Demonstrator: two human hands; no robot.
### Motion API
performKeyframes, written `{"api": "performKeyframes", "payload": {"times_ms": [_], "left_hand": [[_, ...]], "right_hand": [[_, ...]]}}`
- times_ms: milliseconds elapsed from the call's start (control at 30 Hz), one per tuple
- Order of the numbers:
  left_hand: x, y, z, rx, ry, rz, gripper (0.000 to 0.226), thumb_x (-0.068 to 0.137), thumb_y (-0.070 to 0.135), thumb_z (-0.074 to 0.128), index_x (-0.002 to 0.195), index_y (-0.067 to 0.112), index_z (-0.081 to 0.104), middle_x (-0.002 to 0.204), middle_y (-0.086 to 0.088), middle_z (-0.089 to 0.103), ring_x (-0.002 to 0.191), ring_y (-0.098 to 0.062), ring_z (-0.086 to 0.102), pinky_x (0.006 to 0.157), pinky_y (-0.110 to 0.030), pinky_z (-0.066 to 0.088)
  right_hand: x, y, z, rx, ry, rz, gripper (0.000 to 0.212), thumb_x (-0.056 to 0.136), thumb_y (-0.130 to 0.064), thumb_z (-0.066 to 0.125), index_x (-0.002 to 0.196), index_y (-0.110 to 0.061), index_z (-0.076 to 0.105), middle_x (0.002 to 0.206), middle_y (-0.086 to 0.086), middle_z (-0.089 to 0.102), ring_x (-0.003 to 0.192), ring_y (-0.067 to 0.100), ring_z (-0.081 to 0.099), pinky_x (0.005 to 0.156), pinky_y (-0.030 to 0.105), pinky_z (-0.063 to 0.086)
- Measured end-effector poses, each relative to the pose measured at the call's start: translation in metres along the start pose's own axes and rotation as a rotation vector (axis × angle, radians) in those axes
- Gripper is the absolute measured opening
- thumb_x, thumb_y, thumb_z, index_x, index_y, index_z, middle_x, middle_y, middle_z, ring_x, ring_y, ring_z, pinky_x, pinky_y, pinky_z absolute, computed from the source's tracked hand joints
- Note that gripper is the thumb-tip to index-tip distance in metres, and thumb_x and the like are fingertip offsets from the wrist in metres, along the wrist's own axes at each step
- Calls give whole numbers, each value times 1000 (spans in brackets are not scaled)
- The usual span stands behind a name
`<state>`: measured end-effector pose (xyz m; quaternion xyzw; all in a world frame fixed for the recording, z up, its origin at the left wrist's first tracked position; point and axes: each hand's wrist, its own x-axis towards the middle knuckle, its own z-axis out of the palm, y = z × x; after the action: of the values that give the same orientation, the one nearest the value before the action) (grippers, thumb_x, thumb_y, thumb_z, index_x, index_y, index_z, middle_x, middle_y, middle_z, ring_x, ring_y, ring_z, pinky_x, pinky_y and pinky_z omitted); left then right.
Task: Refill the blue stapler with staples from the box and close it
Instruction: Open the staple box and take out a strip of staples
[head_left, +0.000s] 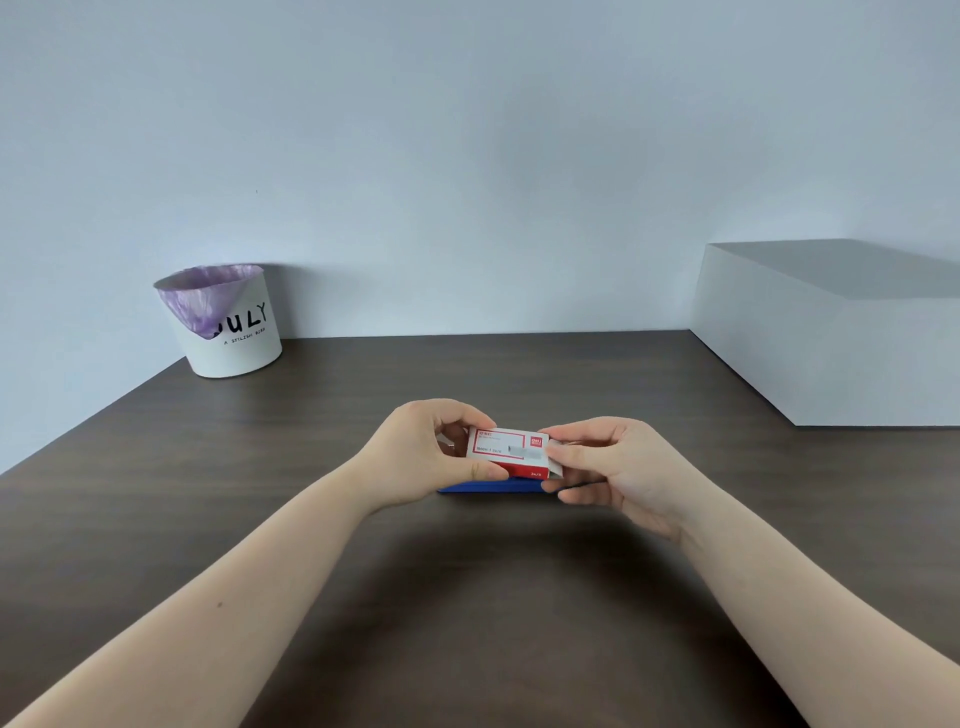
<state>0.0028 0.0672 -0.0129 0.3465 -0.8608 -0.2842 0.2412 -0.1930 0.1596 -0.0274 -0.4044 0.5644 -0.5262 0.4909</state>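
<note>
**A:** so only the head view to go on. Both bare forearms reach in from the bottom, and the hands meet over the middle of the dark wood table (260, 493). The left hand (421, 457) grasps the left end of the staple box (506, 452), thumb along the near edge and fingers curled over the far side. The right hand (613, 467) pinches the right end, where a white bit sticks out of the sleeve. Can't tell if that's the inner tray or a flap.

**B:** where's the stapler though?

**A:** The stapler (493, 487) sits on the table right under the box, just a blue strip showing below it between the two hands. Whether the box touches it or hangs just above, can't tell. Also can't tell if the stapler is open or closed, too much of it is hidden.

**B:** box label readable?

**A:** Red and white, red frame on top, small logo at the right corner. The text is too small and blurry to read properly.

**B:** anything else around?

**A:** A white bin (228, 325) with a purple liner stands far left against the wall, well apart from the hands. A big white block (831, 358) sits at the far right.
</note>
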Motion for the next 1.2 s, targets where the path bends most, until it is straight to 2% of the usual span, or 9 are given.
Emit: {"api": "performKeyframes", "payload": {"times_ms": [200, 333, 567, 700, 767, 833, 967, 1100, 1200], "left_hand": [[0, -1, -11, -25, 42, -12, 36, 62, 36, 83, 95, 33, 69, 89, 16, 71, 82, -5, 62, 68, -17, 53], [-1, 2, -21, -54, 78, 12, 34, 62, 36, 83, 94, 32, 70, 89, 16, 71, 84, 1, 59, 64, -10, 47], [-6, 3, -25, -94, 50, -26, 30, 61, 33, 84, 88, 33, 70, 87, 18, 74, 84, 2, 67, 70, -12, 53], [-10, -1, -25, -123, 31, -43, 30, 61, 32, 84, 87, 32, 70, 88, 19, 74, 85, 1, 69, 77, -16, 56], [-12, -4, -24, -128, 27, -58, 32, 61, 32, 84, 90, 30, 70, 89, 15, 75, 86, 0, 70, 79, -21, 57], [-14, -6, -22, -140, 23, -64, 33, 61, 32, 83, 92, 29, 70, 91, 13, 75, 87, -2, 70, 81, -24, 58], [-13, -9, -17, -173, 19, -70, 34, 62, 25, 84, 93, 26, 71, 92, 9, 76, 88, -3, 71, 83, -26, 58], [-12, -12, -12, -187, -5, -83, 38, 63, 21, 85, 98, 19, 70, 96, 4, 76, 90, -5, 71, 84, -30, 58], [-10, -12, -9, -198, -6, -77, 38, 62, 19, 86, 97, 19, 70, 95, 4, 77, 90, -6, 72, 84, -30, 58]], "right_hand": [[0, -4, -3, 60, 48, -29, 15, 83, -2, 65, 94, -10, 72, 86, 13, 74, 69, 18, 74, 49, 23, 57], [0, -3, -4, 54, 43, 0, 16, 84, -3, 64, 100, -7, 68, 86, 13, 73, 66, 16, 73, 47, 21, 56], [-2, -3, -3, -34, -21, 93, 11, 89, -7, 60, 98, -10, 65, 87, 16, 73, 64, 18, 73, 47, 23, 56], [-3, -4, -2, -315, 122, -61, 15, 89, -18, 60, 100, -18, 70, 91, 6, 71, 60, 7, 66, 45, 21, 50], [-5, -7, -3, -588, 207, -239, 12, 85, -27, 64, 94, -28, 72, 90, -5, 69, 62, 3, 59, 53, 17, 47], [-8, -9, -2, -765, 154, -352, 10, 83, -32, 66, 90, -34, 72, 93, -11, 64, 73, 6, 54, 65, 18, 42], [-7, -5, 4, -951, -33, -337, 13, 83, -31, 65, 92, -27, 73, 96, -6, 61, 80, 2, 53, 70, 15, 39], [-5, -1, 6, -941, -82, -268, 14, 82, -29, 67, 93, -24, 73, 96, -7, 61, 89, 8, 58, 80, 23, 46], [-4, 0, 7, -930, -67, -259, 10, 79, -28, 70, 87, -23, 71, 93, -7, 60, 83, 9, 57, 71, 17, 43]]}}
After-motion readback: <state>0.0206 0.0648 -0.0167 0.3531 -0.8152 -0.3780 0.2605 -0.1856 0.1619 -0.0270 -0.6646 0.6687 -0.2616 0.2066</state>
